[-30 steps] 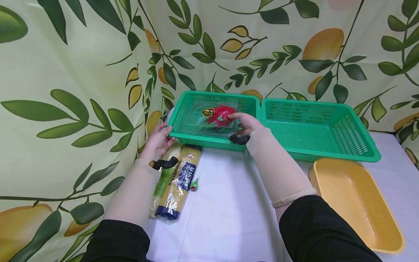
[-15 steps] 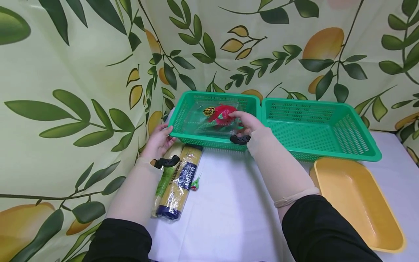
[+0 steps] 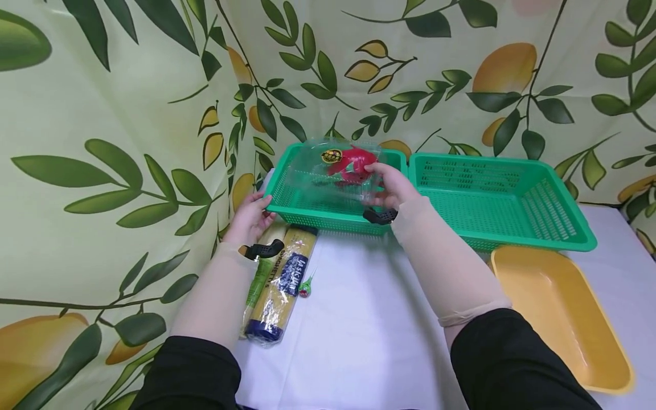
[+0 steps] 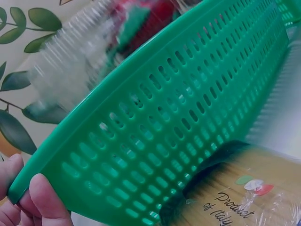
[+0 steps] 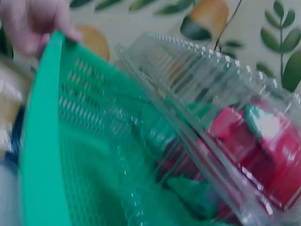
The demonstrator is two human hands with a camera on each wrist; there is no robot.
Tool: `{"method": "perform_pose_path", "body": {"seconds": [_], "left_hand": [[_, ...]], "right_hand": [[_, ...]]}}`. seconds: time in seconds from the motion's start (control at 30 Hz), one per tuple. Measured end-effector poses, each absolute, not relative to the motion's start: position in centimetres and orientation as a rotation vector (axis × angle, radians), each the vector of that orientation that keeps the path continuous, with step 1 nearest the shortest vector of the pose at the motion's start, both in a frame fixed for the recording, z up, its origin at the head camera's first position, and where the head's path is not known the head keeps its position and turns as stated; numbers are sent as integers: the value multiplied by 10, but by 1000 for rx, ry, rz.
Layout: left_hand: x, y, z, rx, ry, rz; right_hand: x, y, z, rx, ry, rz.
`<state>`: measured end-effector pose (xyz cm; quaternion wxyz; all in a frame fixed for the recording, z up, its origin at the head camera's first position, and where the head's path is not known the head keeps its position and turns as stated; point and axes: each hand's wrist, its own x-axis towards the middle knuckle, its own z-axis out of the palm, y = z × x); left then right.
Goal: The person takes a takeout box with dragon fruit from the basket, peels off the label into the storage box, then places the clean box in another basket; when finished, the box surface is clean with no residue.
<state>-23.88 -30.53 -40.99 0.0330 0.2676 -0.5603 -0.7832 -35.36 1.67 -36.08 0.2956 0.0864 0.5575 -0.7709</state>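
Note:
At its edge, my right hand (image 3: 392, 185) grips a clear plastic clamshell box (image 3: 310, 171). A round gold-and-black label is on the lid, and a bright red thing with green tips (image 5: 249, 150) shows inside. The box is tilted above the left green basket (image 3: 333, 221). With thumb and fingers, my left hand (image 3: 251, 219) holds the basket's rim at the front left corner. That grip shows close up in the left wrist view, where the fingers (image 4: 44, 197) lie around the green rim. No right-hand fingers show in the right wrist view.
A second green basket (image 3: 581, 236) adjoins on the right, with a yellow tub (image 3: 558, 319) in front of it. A pack of spaghetti (image 3: 284, 279) and another long green-labelled pack (image 3: 258, 285) lie front left, beside a small green lollipop (image 3: 304, 289). Patterned cloth walls stand behind and left.
My right hand has raised the clamshell box from inside the left basket to above its rim, tilting it. My left hand keeps hold of the basket's corner.

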Motion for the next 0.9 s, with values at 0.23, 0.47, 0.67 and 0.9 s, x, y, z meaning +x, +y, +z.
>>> {"method": "perform_pose_path", "body": {"seconds": [0.23, 0.47, 0.67, 0.9], "left_hand": [[-239, -304, -411, 809, -1705, -2430], [-238, -305, -409, 812, -1700, -2448], [-236, -303, -409, 766, -1698, -2472], [-236, -302, -405, 769, -1616, -2506]], "right_hand": [[-330, 26, -339, 166, 1437, -2105], [-288, 41, -327, -11, 1403, -2113], [-253, 61, -335, -147, 1389, -2093], [-216, 89, -355, -237, 1395, -2089]]}}
